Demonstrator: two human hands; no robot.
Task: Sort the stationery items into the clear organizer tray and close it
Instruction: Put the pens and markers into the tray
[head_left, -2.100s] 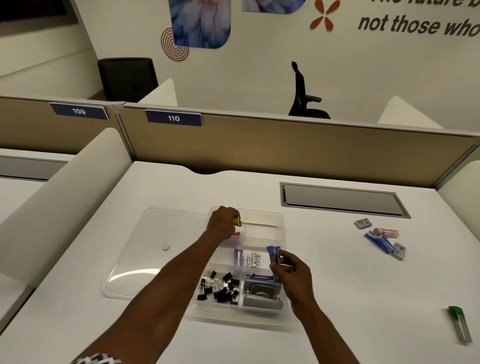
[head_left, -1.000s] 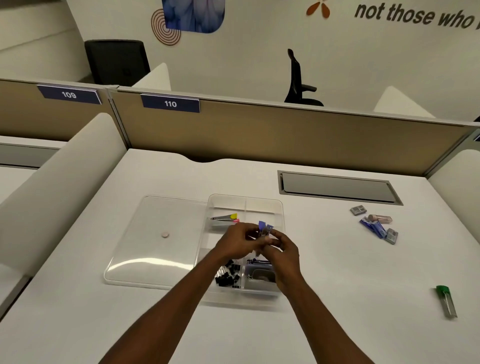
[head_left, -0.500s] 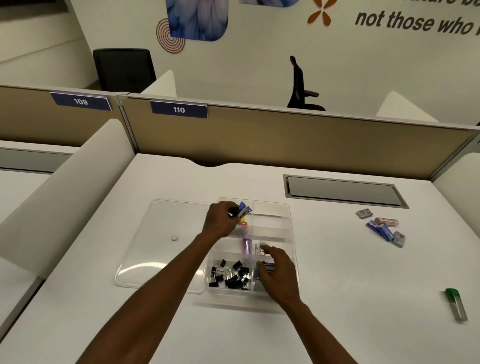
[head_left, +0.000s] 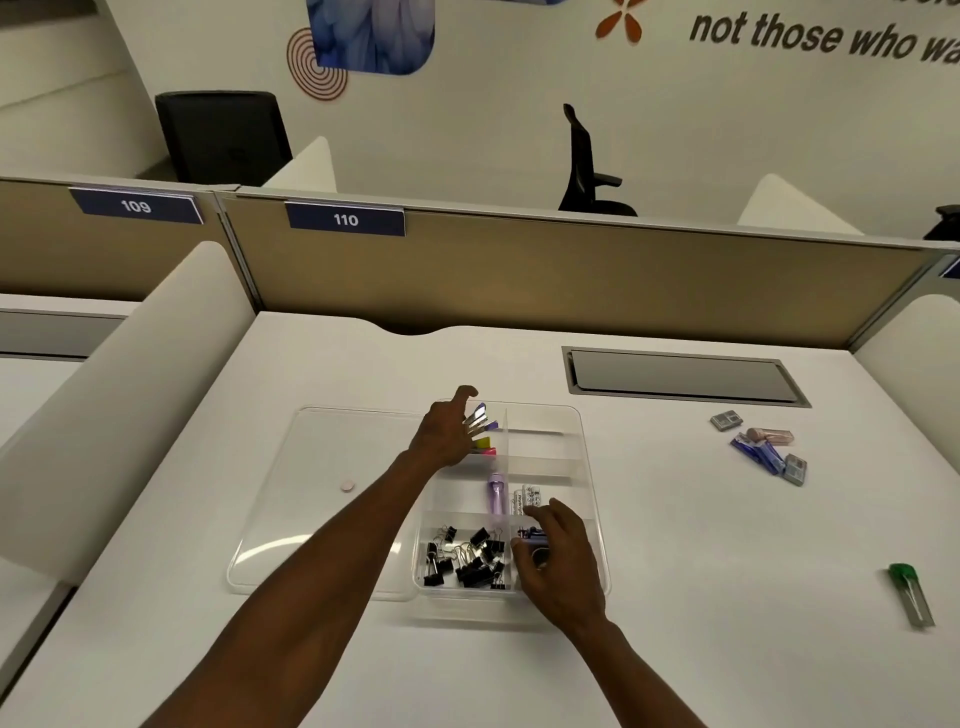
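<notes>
The clear organizer tray (head_left: 592, 467) stands open on the white desk, its lid (head_left: 322, 493) lying flat on its left. My left hand (head_left: 444, 434) hovers over the far left compartment with the index finger straight; metal clips with purple tips (head_left: 480, 418) stick out at its fingertips, above yellow and pink ones (head_left: 483, 446). My right hand (head_left: 558, 564) hangs with loosely curled fingers over the near right compartment, hiding most of its contents. Black binder clips (head_left: 467, 558) fill the near left compartment. A purple tube (head_left: 497, 493) and white sticks (head_left: 527, 499) lie in the middle.
Several small stationery items (head_left: 763, 449) lie loose on the desk to the right of the tray. A green-capped cutter (head_left: 911, 592) lies near the right edge. A grey cable hatch (head_left: 680, 376) is set into the desk at the back, before a tan partition.
My left hand took the purple-tipped clips from my right hand, carried them to the far left compartment and spread its fingers there. My right hand dropped over the near right compartment.
</notes>
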